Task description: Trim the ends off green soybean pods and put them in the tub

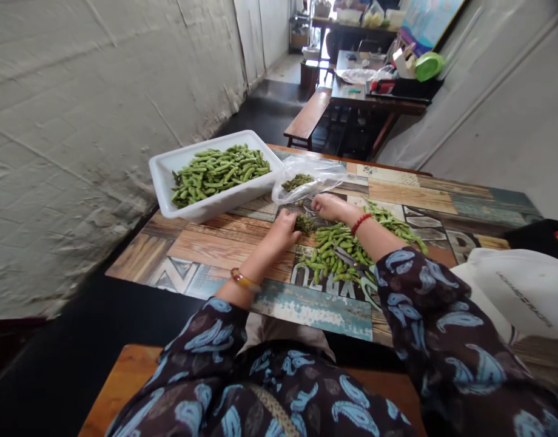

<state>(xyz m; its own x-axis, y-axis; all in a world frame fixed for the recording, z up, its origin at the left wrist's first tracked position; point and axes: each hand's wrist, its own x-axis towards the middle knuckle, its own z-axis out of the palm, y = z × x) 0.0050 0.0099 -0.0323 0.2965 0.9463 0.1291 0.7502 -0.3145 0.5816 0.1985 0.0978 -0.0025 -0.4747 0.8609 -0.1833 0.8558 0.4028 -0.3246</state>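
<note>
My left hand is closed, its curled fingers against a clump of dark green pod trimmings just above the table. Fingers pinched together, my right hand is at the near edge of a clear plastic bag; the bag's rim runs to its fingertips. More trimmings lie in the bag's mouth. Under and beside my right forearm spreads a heap of green soybean pods. Scissors rest on that heap, their blades pointing away to the left and the handles partly behind my right sleeve.
A white plastic tub of green pods stands at the table's far left. A white cap lies at the right. Beyond the patterned table are a wooden bench and another cluttered table. A wall runs along the left.
</note>
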